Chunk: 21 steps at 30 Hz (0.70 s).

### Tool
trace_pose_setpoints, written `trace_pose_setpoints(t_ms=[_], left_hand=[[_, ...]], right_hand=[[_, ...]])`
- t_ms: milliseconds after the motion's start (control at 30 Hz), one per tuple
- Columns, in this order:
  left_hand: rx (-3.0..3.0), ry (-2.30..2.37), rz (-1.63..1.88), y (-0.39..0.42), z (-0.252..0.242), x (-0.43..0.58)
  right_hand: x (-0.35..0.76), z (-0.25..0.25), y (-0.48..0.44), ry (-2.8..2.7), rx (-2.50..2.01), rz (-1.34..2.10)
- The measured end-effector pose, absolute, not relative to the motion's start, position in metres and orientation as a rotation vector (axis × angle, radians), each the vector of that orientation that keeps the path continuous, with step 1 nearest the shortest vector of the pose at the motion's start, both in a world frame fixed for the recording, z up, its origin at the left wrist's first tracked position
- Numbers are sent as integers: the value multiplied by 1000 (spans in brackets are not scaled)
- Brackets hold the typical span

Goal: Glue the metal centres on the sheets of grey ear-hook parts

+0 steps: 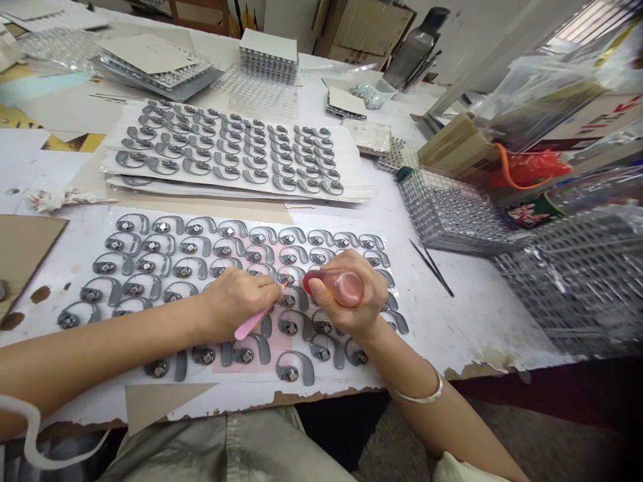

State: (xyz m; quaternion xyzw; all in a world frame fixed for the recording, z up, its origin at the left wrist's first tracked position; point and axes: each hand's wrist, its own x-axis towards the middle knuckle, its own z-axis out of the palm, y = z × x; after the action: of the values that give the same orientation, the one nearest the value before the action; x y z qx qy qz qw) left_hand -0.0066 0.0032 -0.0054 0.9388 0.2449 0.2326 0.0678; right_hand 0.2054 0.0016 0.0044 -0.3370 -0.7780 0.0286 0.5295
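White table, grey-parts sheet: L hand pinches pink stick, R hand grips bottle.

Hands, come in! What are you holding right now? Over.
Left hand shut on pink stick, tip at the sheet of grey hook pieces. Right hand shut on small pinkish bottle. Tweezers lie aside on table, nothing blocking.

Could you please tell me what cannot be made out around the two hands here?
Head view: the tip of the pink stick, in the left hand, is too small to show whether it touches the gray pieces.
Head view: the reddish container is mostly covered by the right hand; its kind is unclear.
Head view: gray pieces beneath both hands are hidden.
Head view: the mesh trays at the right edge are blurred.
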Motion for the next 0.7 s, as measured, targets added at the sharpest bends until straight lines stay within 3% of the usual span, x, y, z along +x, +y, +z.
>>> trace_pose_setpoints(t_ms=[700], left_hand=[[2554,694,762,12,-5,-8]], right_hand=[[206,3,0,-1851,-815,109]])
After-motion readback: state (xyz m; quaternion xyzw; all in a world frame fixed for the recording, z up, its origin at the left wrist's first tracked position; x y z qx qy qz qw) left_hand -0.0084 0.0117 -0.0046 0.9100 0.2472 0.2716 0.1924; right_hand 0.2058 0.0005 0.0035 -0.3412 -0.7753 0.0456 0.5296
